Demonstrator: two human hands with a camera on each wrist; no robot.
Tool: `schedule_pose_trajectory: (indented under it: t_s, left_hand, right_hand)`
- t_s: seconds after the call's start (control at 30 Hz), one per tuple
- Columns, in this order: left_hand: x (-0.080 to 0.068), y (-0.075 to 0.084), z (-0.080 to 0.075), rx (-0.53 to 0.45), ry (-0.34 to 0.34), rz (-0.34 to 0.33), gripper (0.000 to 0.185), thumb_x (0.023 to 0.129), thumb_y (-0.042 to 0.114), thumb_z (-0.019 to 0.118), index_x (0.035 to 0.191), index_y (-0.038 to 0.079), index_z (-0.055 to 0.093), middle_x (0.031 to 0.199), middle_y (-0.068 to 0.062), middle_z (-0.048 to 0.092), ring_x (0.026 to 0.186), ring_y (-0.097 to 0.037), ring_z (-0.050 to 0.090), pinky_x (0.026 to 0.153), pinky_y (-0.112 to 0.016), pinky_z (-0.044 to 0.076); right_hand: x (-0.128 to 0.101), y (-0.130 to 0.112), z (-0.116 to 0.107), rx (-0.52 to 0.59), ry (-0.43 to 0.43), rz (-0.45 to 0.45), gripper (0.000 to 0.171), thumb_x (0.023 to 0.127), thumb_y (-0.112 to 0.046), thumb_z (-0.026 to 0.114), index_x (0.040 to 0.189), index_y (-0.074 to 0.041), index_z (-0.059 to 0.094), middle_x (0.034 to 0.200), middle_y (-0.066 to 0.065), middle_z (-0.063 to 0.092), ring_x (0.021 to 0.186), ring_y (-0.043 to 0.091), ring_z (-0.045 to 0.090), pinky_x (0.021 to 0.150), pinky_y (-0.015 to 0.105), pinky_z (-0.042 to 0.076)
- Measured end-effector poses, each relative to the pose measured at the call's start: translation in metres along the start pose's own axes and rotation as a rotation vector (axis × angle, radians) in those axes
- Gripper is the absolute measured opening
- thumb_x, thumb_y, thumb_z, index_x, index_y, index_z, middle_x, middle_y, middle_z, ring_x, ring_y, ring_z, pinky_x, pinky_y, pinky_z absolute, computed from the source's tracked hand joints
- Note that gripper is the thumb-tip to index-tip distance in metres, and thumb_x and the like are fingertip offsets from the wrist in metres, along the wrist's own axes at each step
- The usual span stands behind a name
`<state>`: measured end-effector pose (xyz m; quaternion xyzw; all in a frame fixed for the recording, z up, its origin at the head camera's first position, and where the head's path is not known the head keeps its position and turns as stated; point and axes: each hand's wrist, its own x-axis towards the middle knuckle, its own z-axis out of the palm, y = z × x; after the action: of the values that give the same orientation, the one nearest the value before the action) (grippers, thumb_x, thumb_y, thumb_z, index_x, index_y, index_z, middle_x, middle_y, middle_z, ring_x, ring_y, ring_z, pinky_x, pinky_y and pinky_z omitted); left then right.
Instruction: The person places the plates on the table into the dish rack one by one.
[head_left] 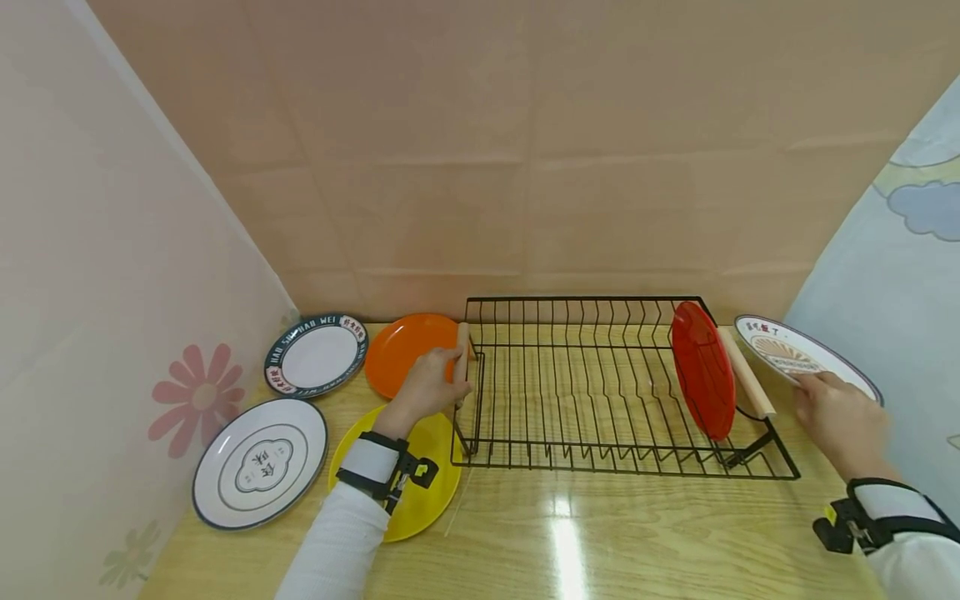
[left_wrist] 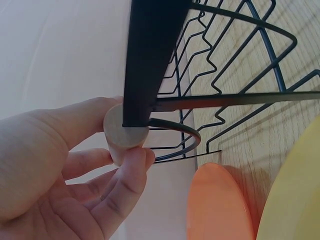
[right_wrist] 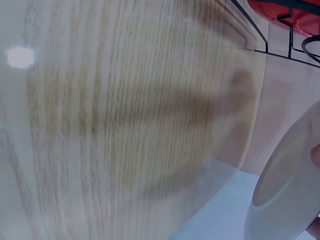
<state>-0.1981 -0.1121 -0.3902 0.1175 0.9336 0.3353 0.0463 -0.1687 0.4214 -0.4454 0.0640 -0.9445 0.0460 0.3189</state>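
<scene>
The left hand [head_left: 429, 387] reaches forward, its fingers [left_wrist: 125, 175] and thumb curled around a round wooden handle [left_wrist: 123, 132]. The right hand [head_left: 840, 417] is stretched out to the right, fingers bent, pinching the edge of a patterned plate [head_left: 798, 354]. Both forearms wear white sleeves and black wrist straps.

This is looking like a staged kitchen corner set up for recording rather than a lived-in home. A black wire dish rack [head_left: 600, 392] is sitting in the middle of a glossy wooden worktop [head_left: 570, 533], with dinner plates [head_left: 258, 462] lying along the worktop's left edge. Plain beige sheets are standing in as the back wall, and patterned cloth panels are closing off both sides.
</scene>
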Motion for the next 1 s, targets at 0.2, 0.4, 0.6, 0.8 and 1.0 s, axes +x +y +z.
schedule_pose_trajectory:
  t_s: [0.2,0.4,0.6,0.8,1.0]
  left_hand:
    - [0.0,0.0,0.0,0.003,0.0,-0.01,0.064,0.08,0.023,0.071,0.135,0.002,0.045,0.133,-0.019,0.047,0.114,-0.033,0.05,0.091,-0.041,0.046]
    - [0.0,0.0,0.0,0.006,0.003,-0.006,0.064,0.08,0.022,0.071,0.135,0.002,0.046,0.132,-0.019,0.047,0.116,-0.033,0.049,0.093,-0.043,0.045]
    - [-0.001,0.0,0.0,0.007,-0.001,-0.01,0.064,0.081,0.023,0.071,0.135,0.003,0.045,0.134,-0.019,0.046,0.119,-0.032,0.047,0.096,-0.043,0.043]
    - [-0.001,-0.001,0.0,0.012,0.003,-0.007,0.064,0.081,0.024,0.071,0.136,0.003,0.045,0.133,-0.019,0.047,0.118,-0.031,0.047,0.094,-0.042,0.044]
    - [-0.001,-0.001,0.0,0.012,0.005,-0.003,0.064,0.081,0.023,0.071,0.135,0.003,0.045,0.133,-0.019,0.047,0.117,-0.031,0.048,0.094,-0.042,0.044]
  right_hand:
    - [0.005,-0.002,-0.011,-0.019,0.057,-0.085,0.025,0.066,-0.001,0.065,0.09,0.004,0.065,0.084,0.028,0.061,0.046,0.039,0.05,0.032,0.042,0.03]
    - [0.012,-0.007,-0.023,-0.041,0.125,-0.157,0.024,0.067,-0.003,0.064,0.091,0.003,0.066,0.081,0.026,0.062,0.05,0.042,0.052,0.034,0.049,0.036]
    - [0.018,-0.013,-0.035,-0.044,0.136,-0.196,0.022,0.069,-0.003,0.061,0.09,0.001,0.066,0.08,0.024,0.062,0.051,0.041,0.053,0.036,0.05,0.038]
    - [0.022,-0.02,-0.045,-0.035,0.156,-0.219,0.025,0.086,-0.02,0.05,0.09,-0.001,0.066,0.081,0.021,0.063,0.051,0.04,0.053,0.034,0.048,0.036]
    - [0.024,-0.027,-0.053,-0.028,0.183,-0.26,0.062,0.096,-0.044,0.02,0.09,-0.004,0.068,0.077,0.015,0.063,0.05,0.036,0.053,0.034,0.045,0.035]
